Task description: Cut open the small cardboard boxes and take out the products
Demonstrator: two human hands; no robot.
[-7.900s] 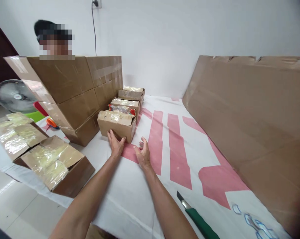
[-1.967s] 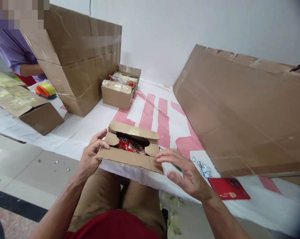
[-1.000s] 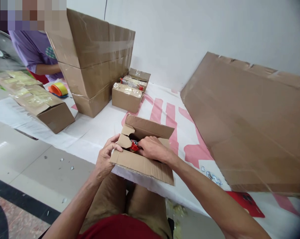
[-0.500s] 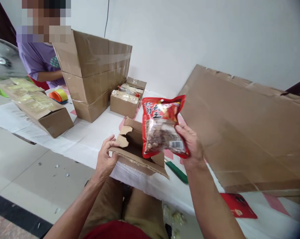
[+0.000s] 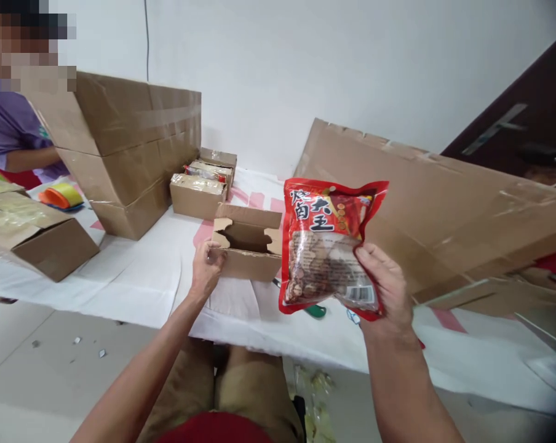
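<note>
Red-bordered food pouch (image 5: 326, 249) is hanging right of the open carton (image 5: 250, 266), its right edge clamped in the fingers of the right hand (image 5: 391, 286). It is showing black characters and brown contents; the left hand (image 5: 208, 267) is clasping the carton's left end.

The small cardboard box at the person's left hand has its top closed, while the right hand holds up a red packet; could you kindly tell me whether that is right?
Not quite: the top of the small cardboard box is open, not closed. The head view shows its flaps standing apart. The left hand is at the box, and the right hand holds up a red packet.
</note>
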